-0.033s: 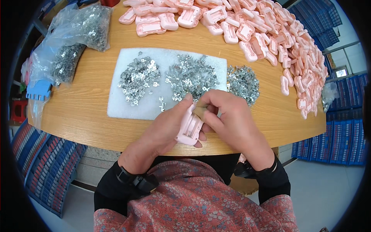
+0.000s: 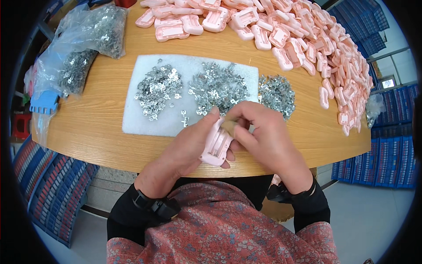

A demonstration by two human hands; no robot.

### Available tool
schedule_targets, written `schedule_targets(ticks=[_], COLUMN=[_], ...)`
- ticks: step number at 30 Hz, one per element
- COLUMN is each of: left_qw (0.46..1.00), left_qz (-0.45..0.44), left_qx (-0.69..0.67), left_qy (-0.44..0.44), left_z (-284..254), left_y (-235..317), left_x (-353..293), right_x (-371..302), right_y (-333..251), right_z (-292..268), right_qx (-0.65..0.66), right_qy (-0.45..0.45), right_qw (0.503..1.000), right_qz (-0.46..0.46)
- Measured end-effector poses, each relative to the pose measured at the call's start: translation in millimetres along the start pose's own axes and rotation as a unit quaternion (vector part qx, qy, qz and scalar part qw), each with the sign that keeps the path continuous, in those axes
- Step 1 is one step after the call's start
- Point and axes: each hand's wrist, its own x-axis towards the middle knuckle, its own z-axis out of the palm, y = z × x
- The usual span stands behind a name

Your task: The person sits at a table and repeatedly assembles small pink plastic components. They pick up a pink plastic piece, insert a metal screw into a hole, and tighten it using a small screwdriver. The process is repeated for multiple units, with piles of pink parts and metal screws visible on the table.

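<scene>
My left hand is wrapped round a pink plastic casing, tilted above the table's near edge. Its long recess faces up, with a metal spring contact near the lower end. Over the casing's upper end, my right hand has its fingers closed in a pinch. A tan covering shows on a fingertip there. Whatever lies between those fingertips is hidden. Just beyond my hands is a white foam sheet bearing a left heap of flat metal contacts and a middle heap of metal contacts.
Another heap of metal pieces lies right of the foam. Many pink casings cover the table's far and right sides. Clear bags of metal parts and a blue plastic piece are at left. Blue racks stand beyond the wooden table.
My right hand has shifted very slightly at the casing's upper end. The left hand and the casing look nearly still.
</scene>
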Motion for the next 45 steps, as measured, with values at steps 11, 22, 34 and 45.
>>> schedule_targets(ticks=[11, 22, 34, 45], left_qw=[0.998, 0.905, 0.995, 0.987], left_qz=[0.041, 0.2, 0.098, 0.066], left_qx=[-0.002, 0.374, 0.006, -0.136], left_qy=[-0.055, 0.036, 0.003, -0.046], left_z=[-0.5, 4.6, 1.7, -1.6], left_y=[-2.4, -0.6, 2.5, 2.0], left_x=[-0.7, -17.5, -16.1, -16.2], right_x=[-10.6, -26.6, -40.5, -35.5], right_y=[6.7, 33.8, 28.4, 20.5], right_z=[-4.4, 0.0, 12.2, 24.4], right_qx=[0.163, 0.362, 0.388, 0.172], right_qy=[-0.056, -0.081, 0.047, 0.083], right_qw=[0.977, 0.914, 0.915, 0.98], right_qz=[0.125, 0.162, 0.099, -0.049])
